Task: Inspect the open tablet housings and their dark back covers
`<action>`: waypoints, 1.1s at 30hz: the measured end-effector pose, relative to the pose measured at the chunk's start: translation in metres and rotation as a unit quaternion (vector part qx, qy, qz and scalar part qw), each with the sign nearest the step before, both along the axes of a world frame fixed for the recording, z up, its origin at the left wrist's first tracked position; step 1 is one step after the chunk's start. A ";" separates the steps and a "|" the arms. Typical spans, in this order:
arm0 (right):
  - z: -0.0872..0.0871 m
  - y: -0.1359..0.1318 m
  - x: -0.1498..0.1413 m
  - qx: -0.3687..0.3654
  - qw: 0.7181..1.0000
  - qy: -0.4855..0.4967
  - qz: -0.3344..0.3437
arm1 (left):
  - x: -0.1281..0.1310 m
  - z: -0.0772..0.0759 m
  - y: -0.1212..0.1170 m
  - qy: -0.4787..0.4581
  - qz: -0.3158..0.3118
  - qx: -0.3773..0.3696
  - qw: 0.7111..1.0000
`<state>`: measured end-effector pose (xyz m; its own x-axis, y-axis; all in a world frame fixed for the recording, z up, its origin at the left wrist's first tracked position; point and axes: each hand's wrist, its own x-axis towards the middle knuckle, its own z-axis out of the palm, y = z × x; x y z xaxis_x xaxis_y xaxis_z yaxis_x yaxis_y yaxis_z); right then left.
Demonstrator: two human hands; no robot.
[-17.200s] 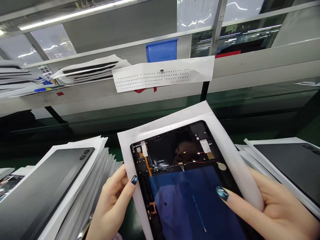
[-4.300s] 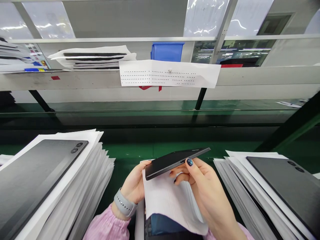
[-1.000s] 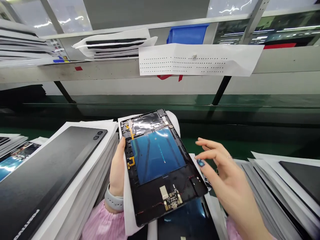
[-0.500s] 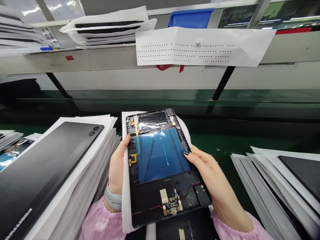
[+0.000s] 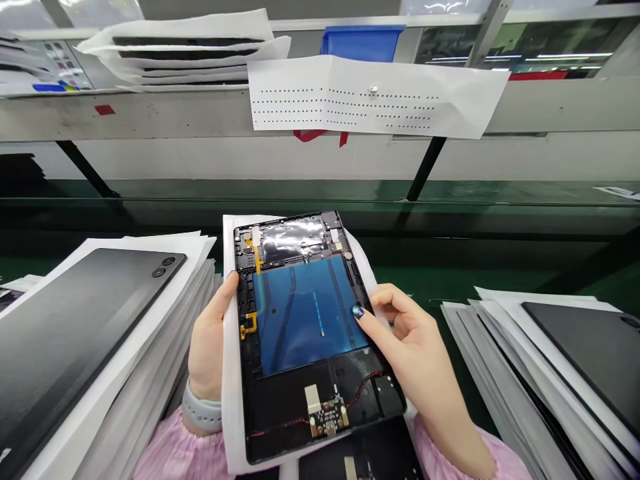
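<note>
**A firm hold from both sides**

The open-backed tablet [image 5: 285, 400] lies on a white paper sheet [image 5: 230, 373] at lower centre, held up by both hands. The left hand [image 5: 210, 347] wraps its left edge, thumb over the rim, fingers hidden beneath. The right hand [image 5: 405, 333] clasps the right side, fingers curled by the edge, thumb pressing on the blue panel [image 5: 305, 313]. (Those long nails want care on that surface.) A light thumb, clear of the small circuit board [image 5: 327, 417] and the orange ribbon cable [image 5: 257, 257], would seem the safer hold. Paper-interleaved stacks of dark tablets [image 5: 75, 333] [image 5: 585, 353] sit lower left and lower right.
</note>
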<state>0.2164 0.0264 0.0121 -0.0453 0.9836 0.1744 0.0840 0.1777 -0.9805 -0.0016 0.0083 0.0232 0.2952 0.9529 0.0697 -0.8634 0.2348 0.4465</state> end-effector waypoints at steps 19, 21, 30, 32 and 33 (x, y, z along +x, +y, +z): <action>0.011 0.004 0.029 -0.189 0.969 0.139 0.075 | 0.018 0.001 -0.011 0.094 -0.061 -0.057 0.992; 0.014 0.001 0.033 -0.193 0.968 0.148 0.055 | 0.015 0.000 -0.014 0.135 -0.024 -0.039 0.990; 0.011 -0.011 0.056 -0.156 0.979 0.126 0.036 | 0.009 -0.004 -0.021 0.414 0.071 0.174 0.891; 0.009 -0.015 0.059 -0.146 0.983 0.107 0.023 | 0.012 -0.004 -0.023 0.467 0.102 0.193 0.857; 0.009 -0.018 0.059 -0.137 0.986 0.096 0.011 | 0.014 -0.005 -0.023 0.486 0.115 0.199 0.843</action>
<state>0.2753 0.0088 0.0215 -0.0599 0.9941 -0.0903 -0.1091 -0.0965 -0.9893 0.0123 -0.0148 0.0185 0.2088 0.9507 0.2291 -0.0463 -0.2244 0.9734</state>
